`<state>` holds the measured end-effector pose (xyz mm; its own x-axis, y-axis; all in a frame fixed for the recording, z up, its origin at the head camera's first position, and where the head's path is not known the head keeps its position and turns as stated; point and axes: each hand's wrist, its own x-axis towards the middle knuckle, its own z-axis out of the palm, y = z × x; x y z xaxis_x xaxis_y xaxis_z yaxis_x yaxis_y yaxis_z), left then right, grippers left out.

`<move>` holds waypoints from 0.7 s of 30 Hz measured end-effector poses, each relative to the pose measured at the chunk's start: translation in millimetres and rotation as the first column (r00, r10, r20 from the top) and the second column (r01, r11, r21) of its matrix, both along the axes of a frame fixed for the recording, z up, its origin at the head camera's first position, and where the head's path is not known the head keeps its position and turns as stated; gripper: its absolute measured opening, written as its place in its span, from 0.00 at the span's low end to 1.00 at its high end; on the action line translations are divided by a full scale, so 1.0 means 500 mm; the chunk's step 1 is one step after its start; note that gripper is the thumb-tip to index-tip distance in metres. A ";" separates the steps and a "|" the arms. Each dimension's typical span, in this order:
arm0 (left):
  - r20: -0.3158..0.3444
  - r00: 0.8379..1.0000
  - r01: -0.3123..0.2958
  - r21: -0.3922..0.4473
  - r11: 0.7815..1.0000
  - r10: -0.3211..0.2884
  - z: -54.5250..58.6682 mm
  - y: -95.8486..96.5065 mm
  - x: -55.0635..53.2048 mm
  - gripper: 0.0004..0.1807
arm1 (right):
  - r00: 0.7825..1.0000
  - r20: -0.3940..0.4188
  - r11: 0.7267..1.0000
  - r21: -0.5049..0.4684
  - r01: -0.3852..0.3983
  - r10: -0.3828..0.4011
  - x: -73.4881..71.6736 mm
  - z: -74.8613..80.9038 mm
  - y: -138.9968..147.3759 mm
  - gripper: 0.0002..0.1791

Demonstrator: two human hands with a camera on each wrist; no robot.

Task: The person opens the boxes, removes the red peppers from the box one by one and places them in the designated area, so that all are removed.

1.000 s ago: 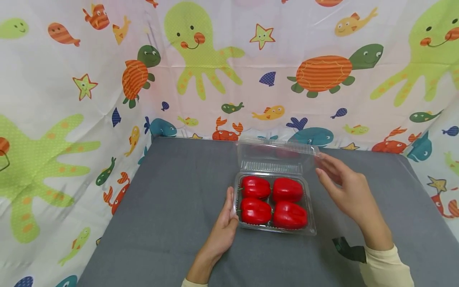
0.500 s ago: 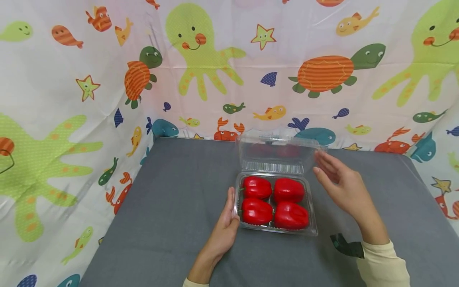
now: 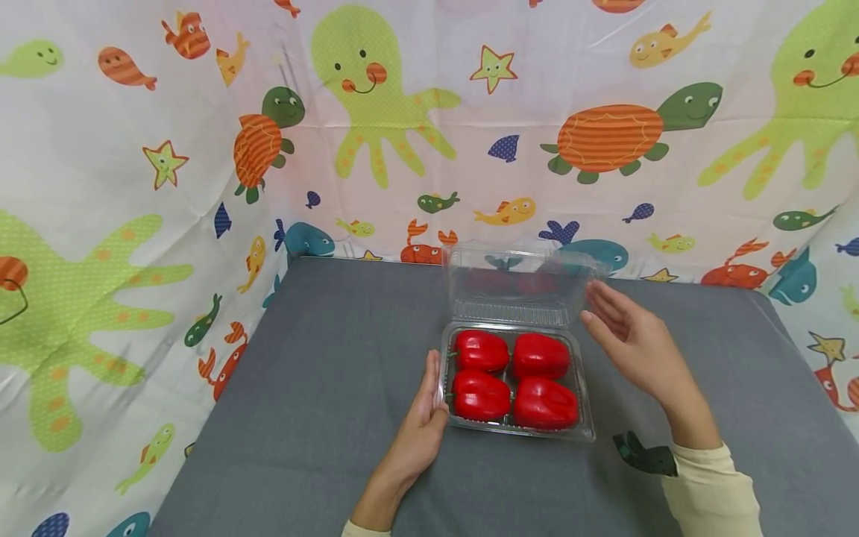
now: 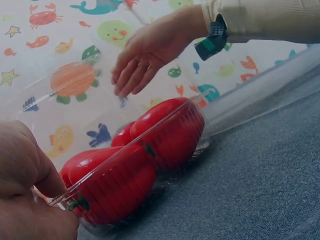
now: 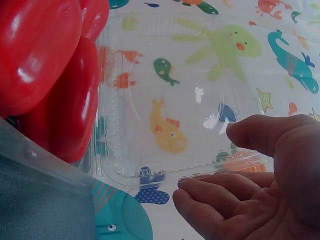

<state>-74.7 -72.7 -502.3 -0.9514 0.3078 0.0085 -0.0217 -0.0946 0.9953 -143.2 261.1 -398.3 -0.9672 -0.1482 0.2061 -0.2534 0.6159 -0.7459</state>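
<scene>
A clear plastic clamshell container (image 3: 587,399) holds several red bell peppers (image 3: 481,395), laid in two rows. Its hinged lid (image 3: 513,261) stands raised at the far side, tipped back from the tray. My left hand (image 3: 417,429) holds the container's left side; in the left wrist view the thumb and fingers pinch the rim. My right hand (image 3: 637,343) is at the lid's right edge with fingers loosely straight and thumb apart. Right at those fingertips, the right wrist view shows the edge of the transparent lid (image 5: 175,172).
A grey cloth (image 3: 335,373) covers the table. Behind and at the sides hangs a white curtain (image 3: 429,60) printed with sea animals. The right wrist wears a dark green strap (image 3: 644,455) over a cream sleeve (image 3: 711,492).
The lid's far edge has risen in the head view, and my right hand has shifted slightly left along with it. My left hand keeps its hold on the container's side.
</scene>
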 end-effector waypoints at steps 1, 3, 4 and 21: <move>0.001 1.000 0.000 0.001 1.000 0.000 0.000 0.000 0.000 0.47 | 1.000 0.003 1.000 -0.002 -0.001 0.001 -0.001 0.000 -0.001 0.40; 0.001 1.000 0.001 0.000 1.000 -0.001 0.000 0.000 0.000 0.47 | 1.000 0.010 1.000 -0.001 -0.004 0.004 -0.004 0.000 -0.001 0.41; 0.002 1.000 0.001 -0.001 1.000 -0.001 -0.001 -0.001 0.000 0.47 | 1.000 0.014 1.000 -0.003 -0.006 0.006 -0.005 0.000 -0.002 0.41; 0.025 1.000 -0.003 -0.008 1.000 0.003 0.001 -0.001 0.000 0.46 | 0.985 0.171 1.000 0.011 -0.023 0.021 -0.026 -0.006 -0.005 0.46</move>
<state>-74.7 -73.3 -501.8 -0.9522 0.3048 -0.0175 -0.0462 -0.0873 0.9951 -156.0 258.7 -401.1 -0.9846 -0.1713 0.0360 -0.1363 0.6216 -0.7713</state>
